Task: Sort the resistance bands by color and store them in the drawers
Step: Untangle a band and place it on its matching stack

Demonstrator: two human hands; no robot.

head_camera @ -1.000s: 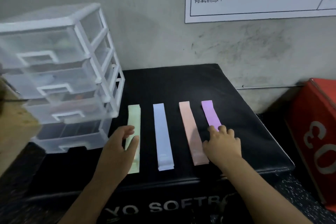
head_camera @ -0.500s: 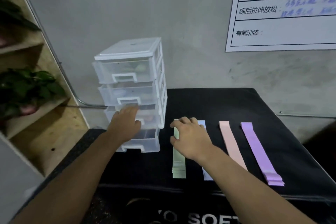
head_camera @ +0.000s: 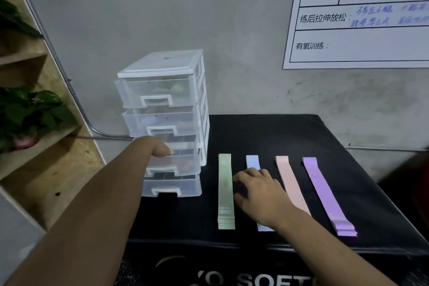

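Because the bands are already grouped by colour, four flat stacks run side by side from near the front edge of the black padded box [head_camera: 267,137] toward its middle: the green stack [head_camera: 226,190] leftmost, then the blue stack [head_camera: 252,162], the pink stack [head_camera: 286,174] and the purple stack [head_camera: 322,190] nearest the right edge. Laid out this way, each colour can be lifted as one bundle. The right hand [head_camera: 260,190] lies palm down across the blue stack, hiding its middle. Its fingers are loosely bent and hold nothing, and their tips are just beside the green stack's right edge, so green looks like the next bundle to be taken. Farther back, at the box's left edge, stands the clear drawer unit [head_camera: 162,69]. The left hand [head_camera: 154,146] reaches to the upper front of the third drawer [head_camera: 176,165], which sits out from the frame further than the drawers above it. Only the thumb shows, so I cannot tell whether the fingers grip the drawer or merely rest on it; the hand is probably there to work the drawer or steady the light unit. Pale green shows through the top drawer [head_camera: 160,90], which suggests one colour per drawer. Behind everything, a chart [head_camera: 362,37] hangs on the grey wall [head_camera: 162,7].
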